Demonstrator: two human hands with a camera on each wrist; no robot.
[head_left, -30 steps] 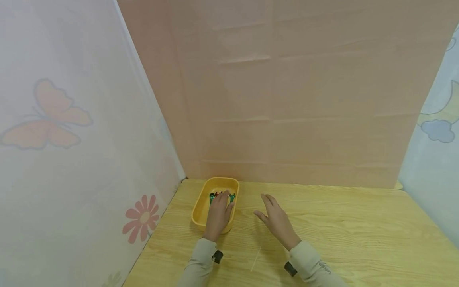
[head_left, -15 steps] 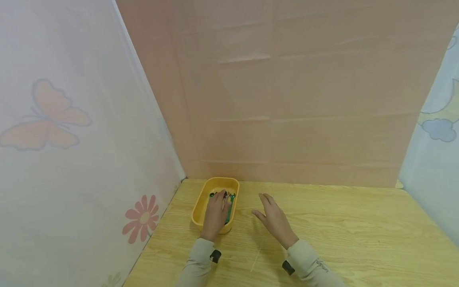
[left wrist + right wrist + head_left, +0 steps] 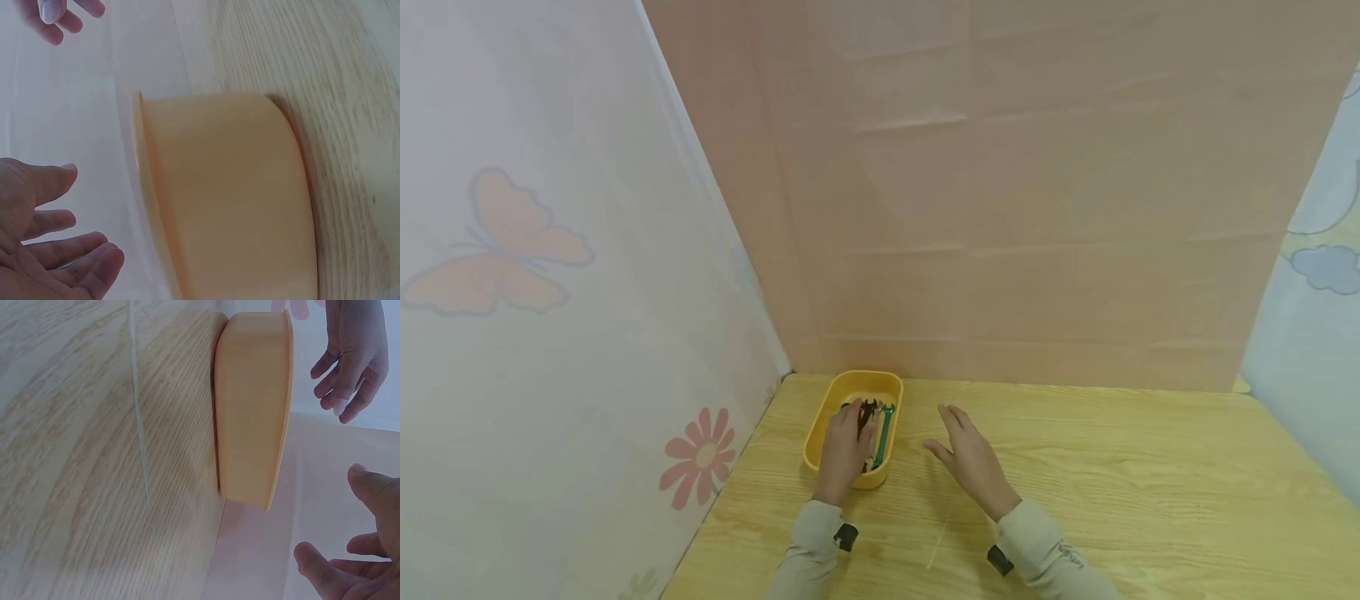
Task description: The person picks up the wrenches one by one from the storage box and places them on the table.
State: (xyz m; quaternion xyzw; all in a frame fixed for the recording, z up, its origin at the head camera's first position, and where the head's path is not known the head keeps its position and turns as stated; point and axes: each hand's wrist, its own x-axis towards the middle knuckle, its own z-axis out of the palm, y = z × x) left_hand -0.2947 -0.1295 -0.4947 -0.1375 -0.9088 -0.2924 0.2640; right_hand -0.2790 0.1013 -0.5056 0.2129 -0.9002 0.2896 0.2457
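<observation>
My left hand [image 3: 844, 454] hovers over a yellow plastic tub [image 3: 853, 377], fingers loosely bent and holding nothing. Inside the tub lie several small open-ended wrenches. A green wrench [image 3: 883, 437] runs along the right side, and a black wrench [image 3: 867, 414] shows beside the left fingertips. Other pieces are partly hidden under that hand. In the right wrist view the left hand [image 3: 356, 362] hangs above the tub's rim [image 3: 284, 412], its fingers pointing down. To the right of the tub, my right hand [image 3: 973, 462] is held over the table, thumb spread from the fingers, with nothing in it.
The tub stands at the back left of a wood-grain table [image 3: 1112, 483], near a pinkish-brown backdrop [image 3: 1037, 208]. A pale wall sheet [image 3: 587, 375] with printed flowers closes off the left. A thin pale line [image 3: 938, 542] marks the tabletop in front.
My left hand has shifted slightly left over the tub, bringing more of the green wrench and the black wrench into sight. The right hand has drifted slightly left, its pose unchanged.
</observation>
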